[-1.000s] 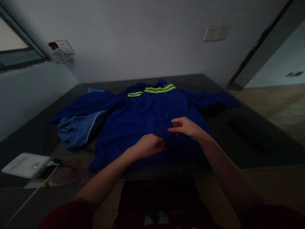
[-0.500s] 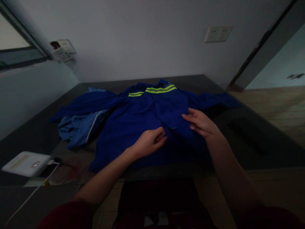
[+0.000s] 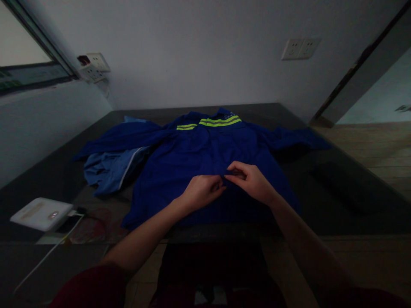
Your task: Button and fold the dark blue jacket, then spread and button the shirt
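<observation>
Both hands meet at the middle of the blue jacket (image 3: 192,167), which lies spread on the dark table (image 3: 337,192) (yellow stripes at twelve o'clock). The left hand (image 3: 201,192) and right hand (image 3: 252,182) each pinch a fold of its cloth.

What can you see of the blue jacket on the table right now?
The blue jacket is dark blue woven-looking cloth with neon yellow-green stripes at its far end. It lies spread and rumpled on the dark table, sleeves out to either side, partly over a lighter blue garment on the left. The left hand and right hand pinch its front fabric together near the middle.
</observation>
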A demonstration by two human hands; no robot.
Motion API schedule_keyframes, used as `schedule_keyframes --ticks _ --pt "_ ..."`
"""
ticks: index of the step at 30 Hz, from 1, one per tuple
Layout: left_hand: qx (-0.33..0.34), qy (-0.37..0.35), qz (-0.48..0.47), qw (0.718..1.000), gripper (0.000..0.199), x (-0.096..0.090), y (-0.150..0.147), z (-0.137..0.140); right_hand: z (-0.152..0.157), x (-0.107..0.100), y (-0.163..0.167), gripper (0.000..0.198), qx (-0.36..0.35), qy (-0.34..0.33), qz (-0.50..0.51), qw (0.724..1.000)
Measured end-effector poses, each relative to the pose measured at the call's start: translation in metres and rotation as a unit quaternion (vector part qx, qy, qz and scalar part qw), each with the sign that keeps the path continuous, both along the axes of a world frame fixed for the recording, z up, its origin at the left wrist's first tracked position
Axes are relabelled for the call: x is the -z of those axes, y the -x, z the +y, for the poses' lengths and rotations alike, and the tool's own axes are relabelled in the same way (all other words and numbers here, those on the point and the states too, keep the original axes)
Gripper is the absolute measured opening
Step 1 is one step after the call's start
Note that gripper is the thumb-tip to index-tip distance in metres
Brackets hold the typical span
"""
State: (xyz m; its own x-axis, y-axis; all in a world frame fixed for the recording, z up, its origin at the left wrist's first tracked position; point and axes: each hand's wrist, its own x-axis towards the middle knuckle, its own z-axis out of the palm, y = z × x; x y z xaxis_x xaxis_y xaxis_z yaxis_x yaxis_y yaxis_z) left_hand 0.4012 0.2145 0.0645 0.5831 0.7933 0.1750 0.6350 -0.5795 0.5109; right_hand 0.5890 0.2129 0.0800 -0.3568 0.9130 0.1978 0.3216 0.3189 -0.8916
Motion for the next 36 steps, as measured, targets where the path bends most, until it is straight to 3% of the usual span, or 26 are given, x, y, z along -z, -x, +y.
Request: schedule_keyframes --ticks 5,12,24,36 --pt "-0.044 0.025 -0.091 0.995 0.02 0.0004 0.0008 0.0038 0.004 0.0032 -0.0004 0.012 0.002 0.018 -0.013 1.0" --pt "-0.068 -0.011 -0.109 0.992 0.018 -0.0014 0.0005 0.0034 0.0064 0.0073 -0.0003 0.011 -0.008 0.024 -0.026 0.999" --pt "-0.064 -0.008 -0.068 0.996 0.025 0.0033 0.0044 0.0084 0.0074 0.0036 -0.0005 0.017 0.018 -0.027 -0.076 0.997" --pt "-0.028 0.027 -0.12 0.992 0.016 -0.0048 0.0004 0.0055 0.0077 0.0066 -0.0029 0.015 0.015 -0.043 -0.069 0.997"
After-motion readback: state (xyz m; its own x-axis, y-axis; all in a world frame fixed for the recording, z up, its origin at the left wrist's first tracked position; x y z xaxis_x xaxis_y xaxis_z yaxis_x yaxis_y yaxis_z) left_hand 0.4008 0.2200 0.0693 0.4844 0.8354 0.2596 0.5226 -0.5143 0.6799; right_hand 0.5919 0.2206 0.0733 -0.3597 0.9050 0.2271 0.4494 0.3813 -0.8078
